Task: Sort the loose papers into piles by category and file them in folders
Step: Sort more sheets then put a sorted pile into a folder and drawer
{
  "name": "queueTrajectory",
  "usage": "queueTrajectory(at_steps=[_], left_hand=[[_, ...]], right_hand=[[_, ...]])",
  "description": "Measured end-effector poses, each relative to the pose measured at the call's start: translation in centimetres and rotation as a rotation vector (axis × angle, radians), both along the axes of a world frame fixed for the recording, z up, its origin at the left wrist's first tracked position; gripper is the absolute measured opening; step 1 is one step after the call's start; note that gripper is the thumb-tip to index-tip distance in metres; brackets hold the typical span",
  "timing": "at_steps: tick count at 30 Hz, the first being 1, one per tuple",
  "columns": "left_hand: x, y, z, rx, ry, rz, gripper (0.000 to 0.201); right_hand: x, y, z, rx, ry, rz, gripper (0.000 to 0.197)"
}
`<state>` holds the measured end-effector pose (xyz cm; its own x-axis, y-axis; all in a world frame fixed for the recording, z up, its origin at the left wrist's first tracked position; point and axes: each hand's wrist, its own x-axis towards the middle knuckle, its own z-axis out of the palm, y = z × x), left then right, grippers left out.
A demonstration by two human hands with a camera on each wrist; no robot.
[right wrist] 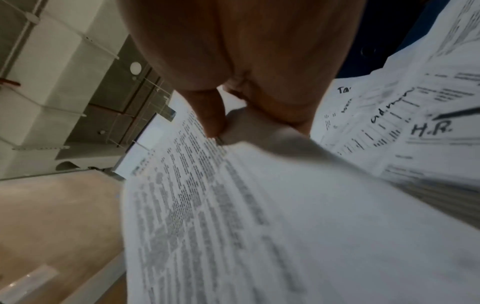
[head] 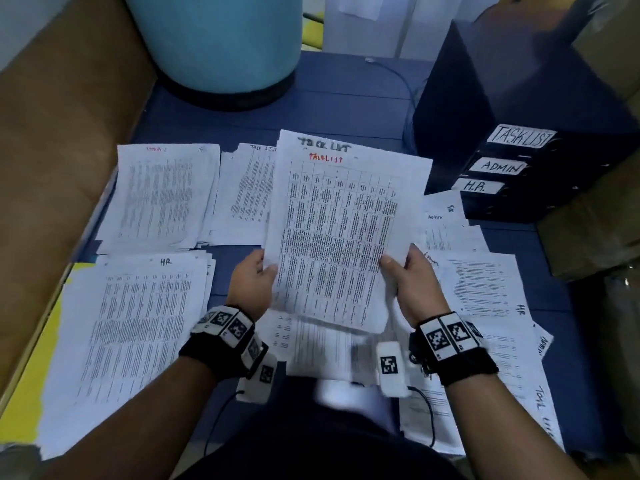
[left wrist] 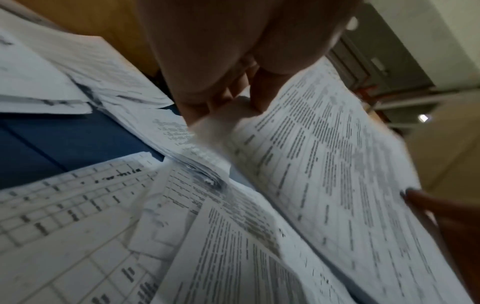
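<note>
I hold a small stack of printed sheets headed TASKLIST [head: 337, 230] upright over the blue surface. My left hand [head: 254, 275] grips its lower left edge and my right hand [head: 408, 271] pinches its lower right edge, thumb on the front. In the left wrist view the sheets [left wrist: 324, 164] slant away from my left hand [left wrist: 233, 98]; in the right wrist view my right hand [right wrist: 221, 127] pinches the same stack [right wrist: 233, 216]. Sorted piles lie around: an ADMIN pile [head: 159, 195], a task list pile [head: 242, 195], an HR pile [head: 138, 327]. Black folders [head: 512, 168] labelled TASKLIST, ADMIN, H.R. stand at the right.
Loose mixed papers [head: 485, 306] spread at the right and under my wrists. A blue cylindrical container [head: 214, 43] stands at the back. A brown cardboard wall [head: 59, 140] borders the left, more boxes [head: 595, 237] the right. A cable [head: 398, 74] runs behind the folders.
</note>
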<state>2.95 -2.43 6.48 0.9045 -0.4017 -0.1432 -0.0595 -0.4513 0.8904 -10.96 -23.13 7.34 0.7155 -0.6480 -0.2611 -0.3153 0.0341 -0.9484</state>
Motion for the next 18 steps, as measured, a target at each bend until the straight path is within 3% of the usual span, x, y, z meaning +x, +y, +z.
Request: queueTrajectory(at_steps=[5, 8, 11, 14, 18], left_hand=[[4.0, 2.0, -1.1, 0.051, 0.003, 0.115, 0.023], [6.5, 3.4, -2.1, 0.021, 0.056, 0.139, 0.007], [8.5, 4.9, -3.3, -0.089, 0.187, 0.213, 0.024], [9.7, 6.1, -4.5, -0.177, 0.367, 0.272, 0.023], [11.3, 7.3, -6.3, -0.176, 0.418, 0.299, 0.025]], right_hand=[[1.7, 3.6, -2.1, 0.058, 0.189, 0.195, 0.033], [4.7, 4.8, -2.6, 0.052, 0.207, 0.142, 0.030], [9.1, 4.6, -2.8, -0.010, 0.218, 0.089, 0.027], [14.0, 4.0, -3.4, -0.067, 0.263, 0.060, 0.021], [19.9, 3.3, -4.9, -0.137, 0.356, 0.037, 0.007]])
